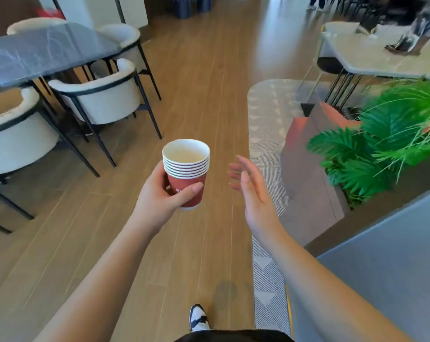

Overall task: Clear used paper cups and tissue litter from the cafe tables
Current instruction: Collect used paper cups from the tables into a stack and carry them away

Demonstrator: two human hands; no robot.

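A stack of several red paper cups (187,169) with white rims is held upright over the wooden floor, in the middle of the view. My left hand (159,196) grips the stack around its lower half, thumb across the front. The top cup looks empty inside. My right hand (252,186) hovers to the right of the stack, apart from it, fingers straight and spread, holding nothing.
A dark marble table (44,51) with white armchairs (103,95) stands at the left. A pale table (381,58) with small items is at the far right, where another person's hand rests. A planter with green plants (381,144) and a grey counter (394,267) line the right.
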